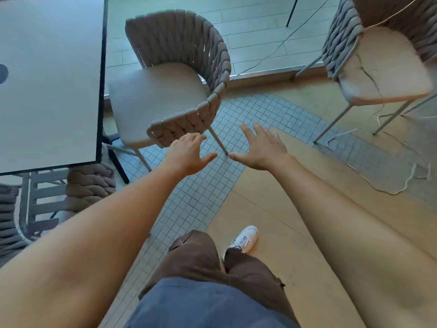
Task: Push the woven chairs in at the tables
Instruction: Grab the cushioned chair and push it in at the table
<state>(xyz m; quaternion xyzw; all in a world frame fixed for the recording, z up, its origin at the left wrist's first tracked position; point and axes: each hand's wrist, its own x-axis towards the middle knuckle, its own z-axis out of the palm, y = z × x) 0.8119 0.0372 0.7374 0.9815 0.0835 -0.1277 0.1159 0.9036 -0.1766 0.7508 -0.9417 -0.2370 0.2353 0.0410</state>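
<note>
A woven chair (179, 67) with a grey braided backrest and pale seat stands beside the right edge of a white, black-edged table (47, 79), its seat partly under the tabletop. My left hand (188, 153) is open, fingers spread, just below the near end of the chair's woven backrest; I cannot tell whether it touches. My right hand (262, 147) is open too, held over the tiled floor to the right of the chair's leg, holding nothing. A second woven chair (378, 60) stands at the upper right, away from the table.
Another woven chair (87, 185) is tucked under the table's near edge at the lower left. A white cord (387, 189) lies looped on the floor near the right chair. My legs and a white shoe (243, 239) are below, on tile and wood flooring.
</note>
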